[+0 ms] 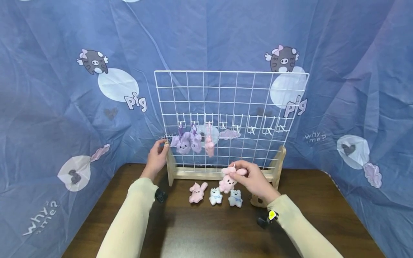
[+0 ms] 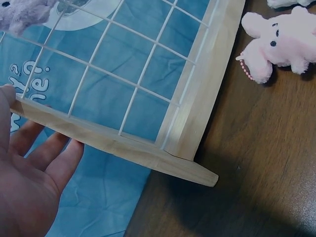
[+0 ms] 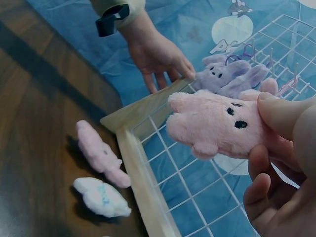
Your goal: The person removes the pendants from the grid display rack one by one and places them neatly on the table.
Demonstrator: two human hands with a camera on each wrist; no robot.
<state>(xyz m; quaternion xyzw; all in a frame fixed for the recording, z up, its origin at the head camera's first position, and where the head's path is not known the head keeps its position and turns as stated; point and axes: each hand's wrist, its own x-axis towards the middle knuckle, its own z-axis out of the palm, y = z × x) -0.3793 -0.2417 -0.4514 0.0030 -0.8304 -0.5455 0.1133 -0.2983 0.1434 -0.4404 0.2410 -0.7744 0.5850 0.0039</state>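
Note:
My right hand pinches a pink plush bunny keychain by the head, between thumb and fingers, in front of the rack's lower part. In the right wrist view the bunny's face points toward the camera. At the rack's left side, my left hand grips the wooden side post, thumb on one face and fingers on the other. From hooks on the white wire grid hang purple plush bunnies and one pink plush.
Bare hooks line the grid to the right. On the brown table lie another pink bunny, two white plush bears with blue marks, and a brown plush partly behind my right wrist. Blue printed cloth surrounds the table.

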